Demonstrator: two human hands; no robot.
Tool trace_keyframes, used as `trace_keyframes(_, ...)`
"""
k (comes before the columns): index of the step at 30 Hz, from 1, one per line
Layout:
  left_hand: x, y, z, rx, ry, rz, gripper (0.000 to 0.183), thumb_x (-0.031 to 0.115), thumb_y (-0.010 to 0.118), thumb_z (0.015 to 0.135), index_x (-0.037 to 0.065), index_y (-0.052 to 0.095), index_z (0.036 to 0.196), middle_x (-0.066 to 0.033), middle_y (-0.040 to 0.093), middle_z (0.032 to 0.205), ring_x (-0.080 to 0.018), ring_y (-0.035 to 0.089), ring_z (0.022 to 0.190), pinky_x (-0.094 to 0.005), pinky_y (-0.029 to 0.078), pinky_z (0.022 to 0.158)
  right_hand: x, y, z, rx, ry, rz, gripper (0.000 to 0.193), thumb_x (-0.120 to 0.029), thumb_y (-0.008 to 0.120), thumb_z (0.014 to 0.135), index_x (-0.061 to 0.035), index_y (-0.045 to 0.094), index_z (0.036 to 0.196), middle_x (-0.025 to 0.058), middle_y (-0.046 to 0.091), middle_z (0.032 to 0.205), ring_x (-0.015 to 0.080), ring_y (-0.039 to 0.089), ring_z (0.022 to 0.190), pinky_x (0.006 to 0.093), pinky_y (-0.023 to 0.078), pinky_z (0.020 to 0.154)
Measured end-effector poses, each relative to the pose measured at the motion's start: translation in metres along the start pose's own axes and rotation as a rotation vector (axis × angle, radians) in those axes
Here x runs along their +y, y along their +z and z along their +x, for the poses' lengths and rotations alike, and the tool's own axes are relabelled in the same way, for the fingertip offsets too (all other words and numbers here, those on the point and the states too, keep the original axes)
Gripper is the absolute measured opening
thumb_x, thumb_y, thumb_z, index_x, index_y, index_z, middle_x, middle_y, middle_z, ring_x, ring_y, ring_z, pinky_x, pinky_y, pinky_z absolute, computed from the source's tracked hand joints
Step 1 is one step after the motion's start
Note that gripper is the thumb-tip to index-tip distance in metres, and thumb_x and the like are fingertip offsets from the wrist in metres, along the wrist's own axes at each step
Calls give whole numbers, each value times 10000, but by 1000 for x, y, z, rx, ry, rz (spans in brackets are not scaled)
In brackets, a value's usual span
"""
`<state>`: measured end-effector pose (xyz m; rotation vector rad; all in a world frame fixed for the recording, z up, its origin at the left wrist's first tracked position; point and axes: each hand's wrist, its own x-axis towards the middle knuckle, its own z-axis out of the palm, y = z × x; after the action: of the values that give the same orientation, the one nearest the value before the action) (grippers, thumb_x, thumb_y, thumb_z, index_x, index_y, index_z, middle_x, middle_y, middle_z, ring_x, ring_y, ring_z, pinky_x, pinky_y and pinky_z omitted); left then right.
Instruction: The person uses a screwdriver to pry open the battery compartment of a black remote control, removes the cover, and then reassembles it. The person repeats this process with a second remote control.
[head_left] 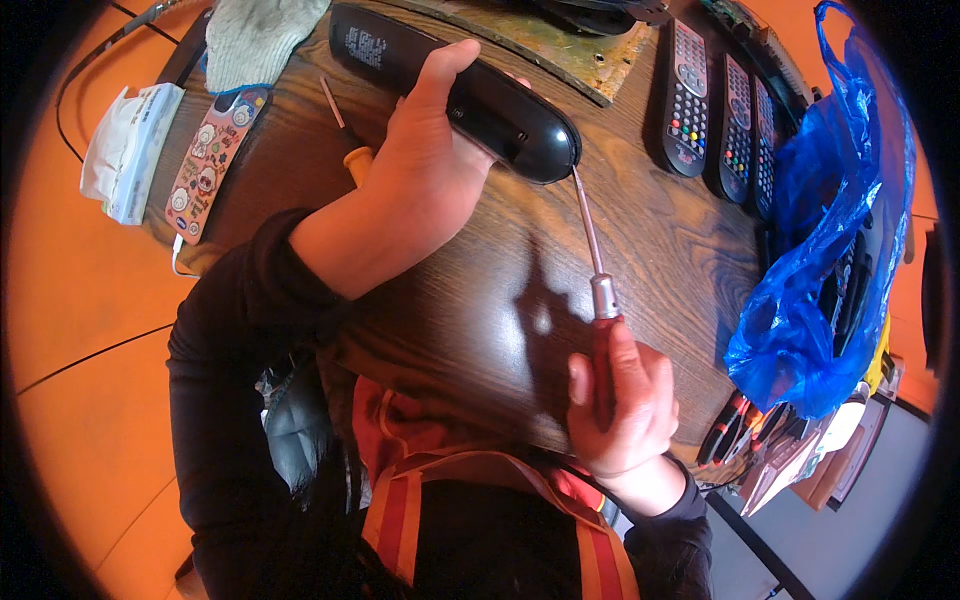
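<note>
My left hand (430,165) is wrapped round a black remote control (515,125), back side up, and holds it above the wooden table. In my right hand (630,410) is a screwdriver (590,235) with a red handle and a metal shaft. Its tip touches the rounded near end of the remote, at the edge where the two case halves meet. A second screwdriver (357,163) with a yellow-orange handle lies on the table behind my left wrist, partly hidden by it.
Several remotes (686,100) lie face up at the right. Beside them stands a blue plastic bag (800,330) with dark items inside. Pliers (722,430) sit at the right edge. A patterned phone (215,160), a tissue pack (145,150) and a knitted glove (260,40) are at the left.
</note>
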<state>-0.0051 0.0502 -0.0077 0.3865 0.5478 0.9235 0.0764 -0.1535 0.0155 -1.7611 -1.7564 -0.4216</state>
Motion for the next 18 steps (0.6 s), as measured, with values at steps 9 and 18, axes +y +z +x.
trace_keyframes(9, -7, 6, -14, -107, -109, -21, 264, 259, 623, 792, 31, 503, 850, -80, 572, 813, -188, 572, 809, -366, 408, 951, -2, 8, 11, 98, 45, -2, 379, -144, 696, 745, 75, 541, 1013, 120, 583, 709, 177, 533, 512, 255, 437, 411)
trace_keyframes(18, -6, 15, -18, -152, -9, 94, 179, 192, 607, 801, 36, 532, 845, -93, 590, 810, -209, 600, 809, -432, 460, 901, 21, -15, 13, -17, 514, 505, 255, -62, 683, 729, 47, 567, 928, 145, 646, 806, 187, 633, 682, 242, 475, 630)
